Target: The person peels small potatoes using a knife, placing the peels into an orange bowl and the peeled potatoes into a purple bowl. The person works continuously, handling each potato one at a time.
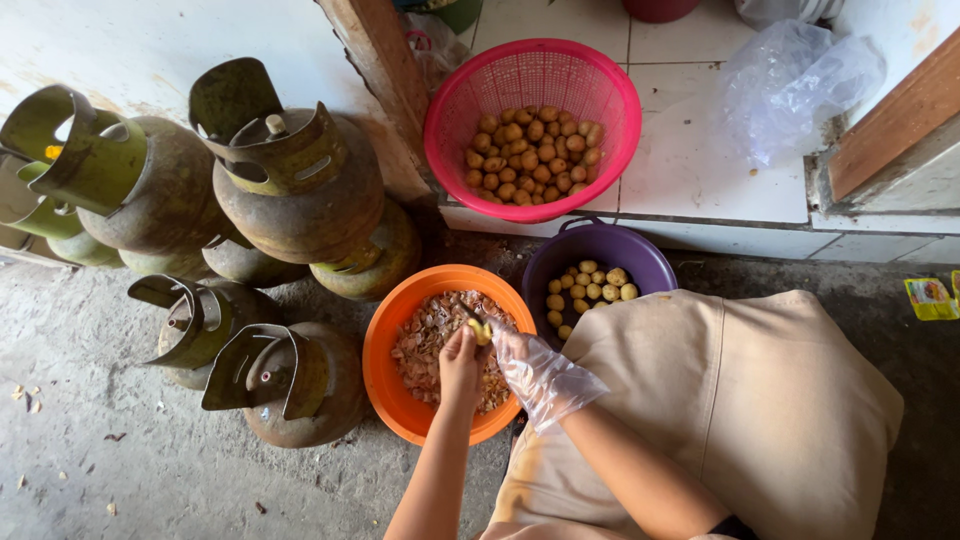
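Small potato [481, 330] pinched by both hands, left hand [460, 365] bare, right hand [530, 368] gloved

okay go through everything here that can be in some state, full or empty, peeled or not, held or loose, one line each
left hand: bare, grip on the small potato, over the orange bowl
right hand: in a clear plastic glove, at the potato
small potato: partly peeled, held
orange bowl: holds a layer of peels
purple bowl: partly filled with peeled potatoes
pink basket: about half full of unpeeled potatoes
gas cylinders: rusty, stacked
plastic bag: crumpled, looks empty

three bowls [385, 375], six gas cylinders [300, 190]
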